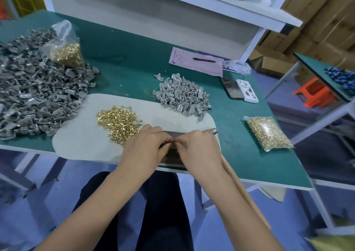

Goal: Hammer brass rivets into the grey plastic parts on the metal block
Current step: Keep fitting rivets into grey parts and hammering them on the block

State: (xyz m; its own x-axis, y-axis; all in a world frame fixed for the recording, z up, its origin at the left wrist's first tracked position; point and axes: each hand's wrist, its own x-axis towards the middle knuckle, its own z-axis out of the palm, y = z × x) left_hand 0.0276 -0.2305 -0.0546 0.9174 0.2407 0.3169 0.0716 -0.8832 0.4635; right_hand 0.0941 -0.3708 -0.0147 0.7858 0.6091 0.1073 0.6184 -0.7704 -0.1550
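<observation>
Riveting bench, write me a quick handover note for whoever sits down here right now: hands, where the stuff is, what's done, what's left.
Left hand and right hand: fingertips meet over the metal block at the near table edge, pinching something small; what it is cannot be made out.
Hammer: lies under the right hand, head beyond the hand, wooden handle running back under the forearm.
Loose rivets sit on the pale mat, light grey parts at its far right.
Big darker grey pile on the left; whether those are finished is unclear.
Two bags of rivets remain.
Left: seat the piece, hammer, repeat.
</observation>
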